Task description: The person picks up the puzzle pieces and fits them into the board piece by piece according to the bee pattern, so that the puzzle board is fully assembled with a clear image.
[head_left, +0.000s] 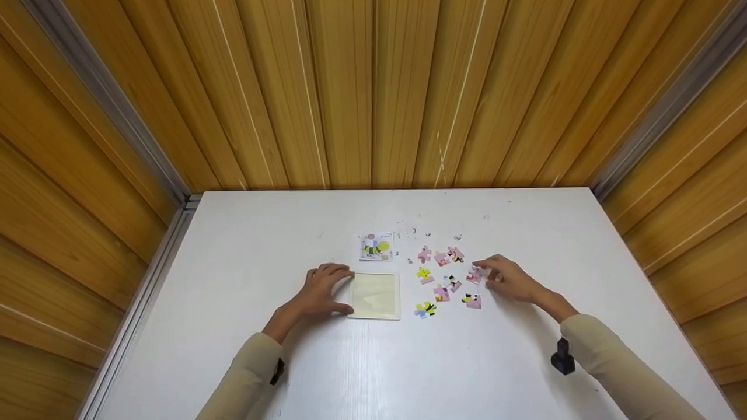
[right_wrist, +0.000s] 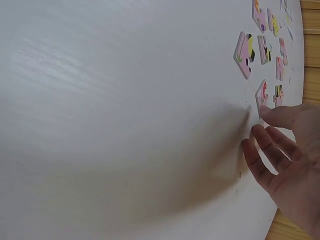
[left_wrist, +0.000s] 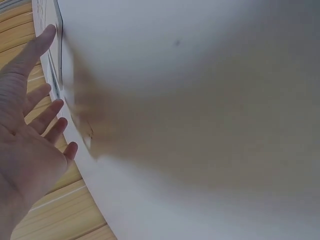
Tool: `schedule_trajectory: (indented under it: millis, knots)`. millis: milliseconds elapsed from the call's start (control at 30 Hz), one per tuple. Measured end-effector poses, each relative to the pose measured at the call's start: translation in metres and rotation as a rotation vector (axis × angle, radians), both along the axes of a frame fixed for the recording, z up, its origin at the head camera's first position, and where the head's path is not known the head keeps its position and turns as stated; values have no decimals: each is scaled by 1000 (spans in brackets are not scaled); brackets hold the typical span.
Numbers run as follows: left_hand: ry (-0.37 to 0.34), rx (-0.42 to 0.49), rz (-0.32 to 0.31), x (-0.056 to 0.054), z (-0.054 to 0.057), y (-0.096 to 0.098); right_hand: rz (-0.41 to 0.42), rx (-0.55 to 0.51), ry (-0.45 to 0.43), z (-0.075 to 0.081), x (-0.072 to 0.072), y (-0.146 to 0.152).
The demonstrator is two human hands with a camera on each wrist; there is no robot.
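Observation:
My left hand (head_left: pixel 320 291) spans the left side of a shallow, pale square tray (head_left: pixel 374 296), thumb by its near corner and fingertips by its far corner. In the left wrist view, its fingers (left_wrist: pixel 45 117) are spread. At the right of a loose group of jigsaw pieces (head_left: pixel 442 293), my right hand (head_left: pixel 513 279) reaches over a pink jigsaw piece (head_left: pixel 473 275) with red marks. Its thumb overlaps that piece in the right wrist view, while the other visible fingers (right_wrist: pixel 270 147) stay loosely bent beside it.
A small card with a bee picture (head_left: pixel 376 247) lies behind the tray. Pink, yellow and black jigsaw pieces are scattered to the tray's right. Tiny dark specks dot the white table (head_left: pixel 280 233) farther back. Wood-patterned panels (head_left: pixel 373 93) stand behind the table and on both sides.

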State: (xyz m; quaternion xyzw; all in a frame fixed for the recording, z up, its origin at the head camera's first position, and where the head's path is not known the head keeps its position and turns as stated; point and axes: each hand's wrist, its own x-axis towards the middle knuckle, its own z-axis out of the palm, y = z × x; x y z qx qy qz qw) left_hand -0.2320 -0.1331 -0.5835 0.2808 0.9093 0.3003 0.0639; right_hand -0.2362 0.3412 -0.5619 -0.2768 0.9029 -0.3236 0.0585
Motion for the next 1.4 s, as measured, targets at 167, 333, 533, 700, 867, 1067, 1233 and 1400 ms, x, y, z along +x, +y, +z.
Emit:
schedule_trajectory:
  millis: [167, 333, 533, 700, 867, 1067, 1233, 1400]
  knots:
    - [10, -16, -15, -3, -2, 1, -8, -12, 27, -7, -3, -5]
    - [32, -23, -23, -3, -1, 1, -26, 33, 9, -8, -5, -9]
    - [48, -17, -16, -1, 0, 5, -33, 60, 17, -7, -7, -11]
    - [67, -50, -18, 0, 0, 10, -71, 47, -2, -10, -6, -12]
    - [88, -66, -23, -1, -1, 12, -109, 57, 0, -12, -6, -16]
    - [83, -46, -37, -1, -3, 14, -131, 75, 23, -13, -2, -16]
    - [81, -47, -39, -1, -3, 16, -154, 68, 49, -11, 0, -16]
    - [78, -42, -41, 2, 0, 17, -141, 25, 70, -9, 1, -22]
